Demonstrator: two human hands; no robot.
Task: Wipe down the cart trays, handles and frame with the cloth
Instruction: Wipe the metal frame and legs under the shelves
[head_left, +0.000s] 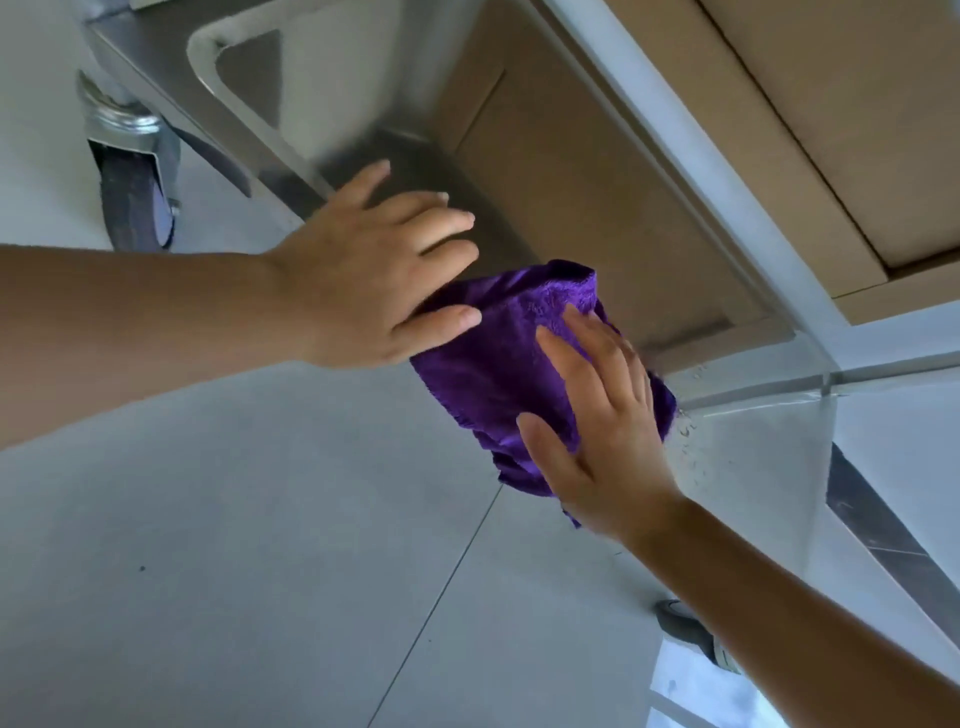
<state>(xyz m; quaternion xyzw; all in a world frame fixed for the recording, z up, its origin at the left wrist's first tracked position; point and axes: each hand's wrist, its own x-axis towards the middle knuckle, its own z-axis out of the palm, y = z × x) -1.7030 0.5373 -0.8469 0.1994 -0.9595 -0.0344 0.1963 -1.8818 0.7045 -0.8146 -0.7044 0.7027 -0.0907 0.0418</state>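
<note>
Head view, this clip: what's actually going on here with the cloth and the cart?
A person is wiping a steel cart's lower tray with a purple plush cloth. The right hand lies flat on the cloth with straight fingers; the left hand rests open at the tray's edge, its thumb on the cloth. Brown cardboard boxes sit on the trays. A grey caster wheel stands on the floor.

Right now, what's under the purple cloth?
The purple cloth drapes over the edge of the steel lower tray, under the right hand; the left hand touches its corner. The covered metal is hidden.
</note>
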